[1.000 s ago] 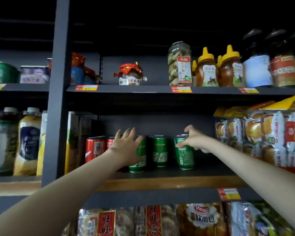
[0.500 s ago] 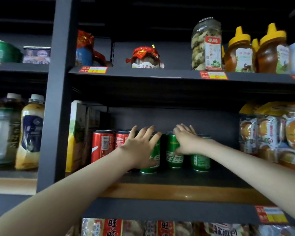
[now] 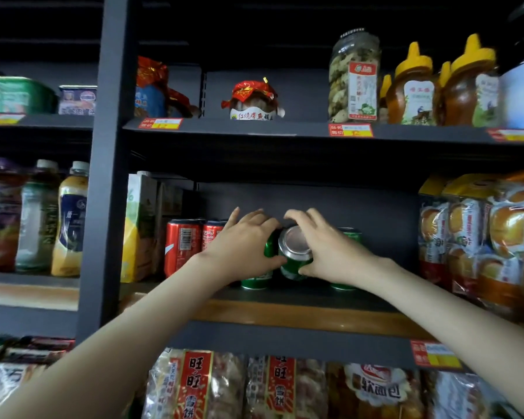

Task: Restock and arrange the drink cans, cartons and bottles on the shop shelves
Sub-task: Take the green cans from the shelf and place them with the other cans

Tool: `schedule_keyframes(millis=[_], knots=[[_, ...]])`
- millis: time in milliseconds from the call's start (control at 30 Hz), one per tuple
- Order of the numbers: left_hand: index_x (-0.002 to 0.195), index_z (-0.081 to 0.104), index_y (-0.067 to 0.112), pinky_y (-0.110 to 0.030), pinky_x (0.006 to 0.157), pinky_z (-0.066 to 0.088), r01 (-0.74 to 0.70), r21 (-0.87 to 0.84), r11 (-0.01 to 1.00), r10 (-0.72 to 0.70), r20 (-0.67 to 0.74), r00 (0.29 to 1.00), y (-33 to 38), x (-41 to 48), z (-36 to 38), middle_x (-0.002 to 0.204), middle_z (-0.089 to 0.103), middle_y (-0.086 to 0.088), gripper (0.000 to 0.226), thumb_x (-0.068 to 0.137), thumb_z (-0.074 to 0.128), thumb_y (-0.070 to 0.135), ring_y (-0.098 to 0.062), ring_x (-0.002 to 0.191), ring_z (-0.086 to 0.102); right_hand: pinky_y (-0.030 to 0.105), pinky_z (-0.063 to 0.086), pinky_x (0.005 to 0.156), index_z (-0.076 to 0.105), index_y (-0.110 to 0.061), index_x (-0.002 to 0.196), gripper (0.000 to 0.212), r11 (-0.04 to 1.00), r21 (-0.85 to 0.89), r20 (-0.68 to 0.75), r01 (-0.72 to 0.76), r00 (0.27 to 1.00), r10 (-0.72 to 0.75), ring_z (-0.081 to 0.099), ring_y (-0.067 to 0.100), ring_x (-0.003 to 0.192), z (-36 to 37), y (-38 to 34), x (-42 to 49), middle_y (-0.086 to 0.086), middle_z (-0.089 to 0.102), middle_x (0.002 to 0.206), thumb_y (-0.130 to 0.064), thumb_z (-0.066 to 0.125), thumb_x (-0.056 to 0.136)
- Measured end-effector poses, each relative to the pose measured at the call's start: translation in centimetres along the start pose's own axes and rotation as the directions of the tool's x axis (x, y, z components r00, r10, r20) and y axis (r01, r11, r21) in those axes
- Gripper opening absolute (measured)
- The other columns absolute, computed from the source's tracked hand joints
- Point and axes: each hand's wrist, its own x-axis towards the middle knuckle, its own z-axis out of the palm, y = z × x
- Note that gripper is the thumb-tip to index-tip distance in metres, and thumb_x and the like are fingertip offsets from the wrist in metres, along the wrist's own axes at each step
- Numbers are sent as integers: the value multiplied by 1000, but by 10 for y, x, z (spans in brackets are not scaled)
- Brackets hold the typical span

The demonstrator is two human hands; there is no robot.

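Note:
Three green cans stand on the middle shelf (image 3: 285,317). The middle green can (image 3: 295,252) is tipped toward me and shows its silver top. My right hand (image 3: 330,252) grips it, fingers over the top and thumb underneath. My left hand (image 3: 242,249) wraps around the left green can (image 3: 256,282), and its thumb touches the tipped can. The right green can (image 3: 350,234) stands upright behind my right wrist. Two red cans (image 3: 182,246) stand to the left of them, beside tall cartons (image 3: 139,228).
Wrapped cake packs (image 3: 481,243) fill the right end of this shelf. Bottles (image 3: 70,219) stand left of the dark upright post (image 3: 103,176). Jars and honey bottles (image 3: 415,92) sit on the shelf above, and snack bags (image 3: 194,385) lie below.
My hands have come together on the green cans. The middle can has tipped forward under my right hand. My view has shifted left and closer.

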Motion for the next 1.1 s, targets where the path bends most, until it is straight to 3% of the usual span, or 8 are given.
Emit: schedule_keyframes(millis=[200,333,433,667,733,800,900,1100], knots=[[141,38,18,-40,120,16,-52,-306,951,-10,-200,980,25,-34,-10,137,52,3,67,86,68,41,-15,132,42,24,40,69,36,-23,141,72,994,38,-242,103,966,-91,46,14,103,-27,-25,-39,-7,28,128,-12,74,80],[140,40,14,-36,107,39,-113,-399,910,-17,-308,951,32,-62,-14,135,51,0,68,83,74,33,-14,122,48,31,51,67,41,-21,139,74,991,-21,-362,135,923,-133,49,18,107,-31,-51,-68,-5,32,128,-10,77,76],[143,39,15,-20,105,37,-176,-400,900,23,-360,933,27,-88,-20,138,49,2,71,83,73,32,-10,126,46,33,55,62,45,-19,135,75,988,-42,-465,151,872,-153,52,19,104,-30,-74,-86,-3,36,126,-10,82,71],[138,34,34,-9,103,33,-160,-627,762,-87,-344,935,21,-178,-29,133,43,22,66,83,72,32,12,126,38,-4,27,93,51,-16,131,77,935,344,-514,83,850,114,35,-9,105,-17,-144,-136,-10,37,121,-18,89,64],[138,35,35,-10,100,36,-27,-781,624,-256,-237,937,26,-212,-21,134,44,24,72,76,71,47,11,125,40,-5,26,92,50,-26,129,78,888,460,-455,20,864,216,37,-15,102,-6,-165,-156,-14,39,119,-22,90,63],[132,39,38,-14,95,41,181,-949,260,-404,63,912,35,-249,-12,132,51,19,79,65,73,59,5,123,48,-4,29,90,44,-39,124,77,809,587,-386,-31,868,313,39,-20,107,10,-186,-178,-22,40,117,-25,89,63],[128,52,28,-26,95,48,465,-838,-285,-178,522,834,51,-297,5,123,66,5,70,72,72,64,-11,118,60,13,41,96,44,-53,117,73,560,823,-211,-90,868,449,47,-9,117,42,-214,-213,-18,46,125,-31,89,63],[135,49,9,-35,87,54,318,-760,-567,-229,516,825,80,-362,35,123,66,-11,54,84,64,21,-27,113,63,26,54,83,43,-27,128,80,116,956,182,-271,852,490,63,7,106,101,-260,-274,-3,59,121,-27,85,60]])
